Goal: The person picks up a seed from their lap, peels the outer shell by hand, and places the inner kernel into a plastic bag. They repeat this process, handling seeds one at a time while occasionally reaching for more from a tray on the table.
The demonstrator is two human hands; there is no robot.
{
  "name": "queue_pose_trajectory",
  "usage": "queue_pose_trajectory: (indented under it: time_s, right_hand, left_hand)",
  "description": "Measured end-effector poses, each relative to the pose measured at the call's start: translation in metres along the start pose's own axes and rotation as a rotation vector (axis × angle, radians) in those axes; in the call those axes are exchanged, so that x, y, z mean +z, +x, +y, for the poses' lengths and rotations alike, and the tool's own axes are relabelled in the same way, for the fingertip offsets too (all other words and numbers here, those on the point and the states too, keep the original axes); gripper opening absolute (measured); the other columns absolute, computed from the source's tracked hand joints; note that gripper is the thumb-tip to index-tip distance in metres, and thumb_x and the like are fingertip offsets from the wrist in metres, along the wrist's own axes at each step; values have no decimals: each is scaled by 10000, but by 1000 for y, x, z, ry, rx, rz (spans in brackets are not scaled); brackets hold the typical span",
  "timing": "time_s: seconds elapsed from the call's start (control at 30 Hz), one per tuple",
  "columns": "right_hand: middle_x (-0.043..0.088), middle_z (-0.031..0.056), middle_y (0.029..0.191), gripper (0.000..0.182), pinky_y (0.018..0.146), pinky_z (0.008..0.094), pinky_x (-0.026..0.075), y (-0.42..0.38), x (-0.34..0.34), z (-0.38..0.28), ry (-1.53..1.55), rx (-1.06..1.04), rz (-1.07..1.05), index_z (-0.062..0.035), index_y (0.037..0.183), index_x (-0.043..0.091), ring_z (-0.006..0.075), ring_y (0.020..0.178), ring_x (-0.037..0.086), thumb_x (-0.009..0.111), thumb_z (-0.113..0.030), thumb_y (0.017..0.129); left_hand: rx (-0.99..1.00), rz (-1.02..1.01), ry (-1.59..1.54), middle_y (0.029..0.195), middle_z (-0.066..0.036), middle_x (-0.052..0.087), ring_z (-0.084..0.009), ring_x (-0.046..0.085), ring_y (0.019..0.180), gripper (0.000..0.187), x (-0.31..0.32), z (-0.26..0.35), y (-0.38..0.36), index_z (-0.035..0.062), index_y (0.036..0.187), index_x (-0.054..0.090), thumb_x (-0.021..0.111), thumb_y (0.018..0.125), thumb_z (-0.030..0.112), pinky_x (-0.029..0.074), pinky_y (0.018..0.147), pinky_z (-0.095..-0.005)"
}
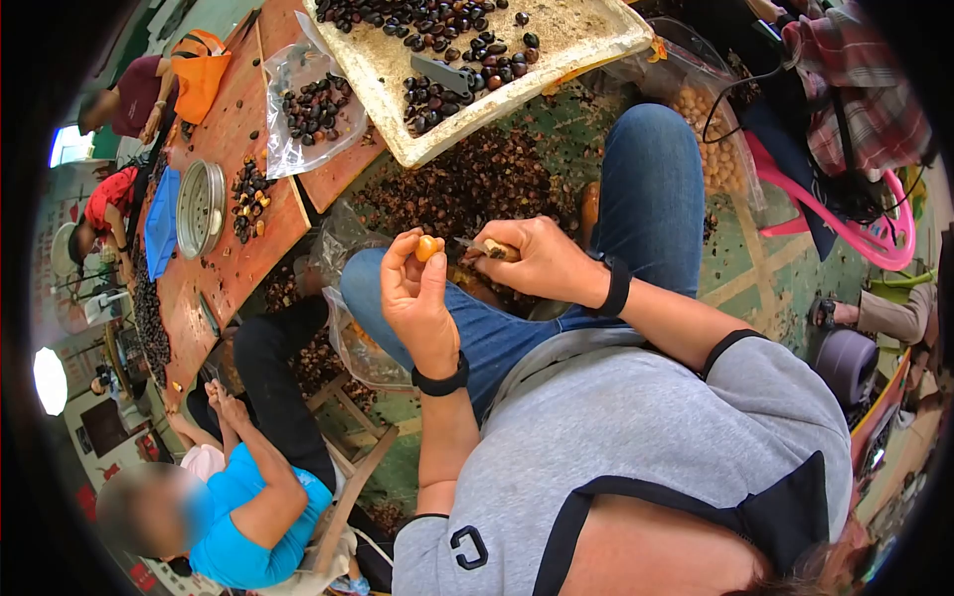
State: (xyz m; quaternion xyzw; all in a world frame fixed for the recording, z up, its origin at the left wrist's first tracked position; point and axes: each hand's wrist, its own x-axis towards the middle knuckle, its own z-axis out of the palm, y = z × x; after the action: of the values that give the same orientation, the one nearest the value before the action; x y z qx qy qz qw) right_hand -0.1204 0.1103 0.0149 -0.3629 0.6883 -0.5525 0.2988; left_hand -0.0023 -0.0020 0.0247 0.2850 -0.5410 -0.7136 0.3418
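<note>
Pinching a peeled orange nut point(428, 246) at its fingertips, the left hand point(422, 298) holds it above the lap; the right hand point(537, 260) is closed round a small knife point(489, 248), beside it, below the foam tray point(586, 35) of dark nuts

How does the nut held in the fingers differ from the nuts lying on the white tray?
The nut in the left hand, the peeled nut, is pale orange-yellow; the nuts on the white tray, the dark nuts, are dark brown to black. The peeled nut is single and held up between fingertips; the dark nuts lie loose in heaps. The right hand holds a small tool beside the peeled nut. Both kinds are small and rounded.
</note>
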Motion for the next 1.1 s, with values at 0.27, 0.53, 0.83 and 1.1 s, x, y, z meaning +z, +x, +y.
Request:
queue_pose_trajectory:
  time_s: [0.27, 0.53, 0.83, 1.1]
  right_hand:
    - [604, 146, 652, 253, 571, 430, 496, 5, -16, -10, -366, -40, -25, -58, 802, 574, 356, 650, 630, 680, -288, 810]
    - [653, 119, 803, 365, 607, 329, 494, -3, -6, -9, -37, -205, -55, -54, 1194, 603, 218, 693, 646, 653, -201, 864]
    - [652, 44, 724, 426, 542, 257, 482, -3, 4, 8, 252, -153, -98, -102, 1295, 566, 86, 587, 589, 641, -150, 878]
    - [653, 34, 737, 372, 547, 247, 483, -6, 4, 3, 309, -87, -111, -107, 1248, 607, 77, 588, 586, 639, -117, 877]
  left_hand:
    - [85, -24, 186, 1104, -92, 600, -136, 588, 996, 305, 2, -3, -2, -14, 1155, 543, 621, 864, -63, 476, 902, -250]
    - [54, -23, 156, 1109, -89, 601, -137, 583, 1010, 302, 0, -2, -2, -19, 1172, 544, 608, 878, -47, 473, 905, -249]
    - [59, -59, 177, 1086, -79, 614, -129, 589, 984, 294, -1, -1, -3, -26, 1163, 557, 625, 877, -30, 483, 884, -241]
    - [52, -67, 180, 1055, -75, 622, -128, 599, 958, 281, -1, 1, -4, -27, 1152, 565, 629, 878, -26, 495, 864, -238]
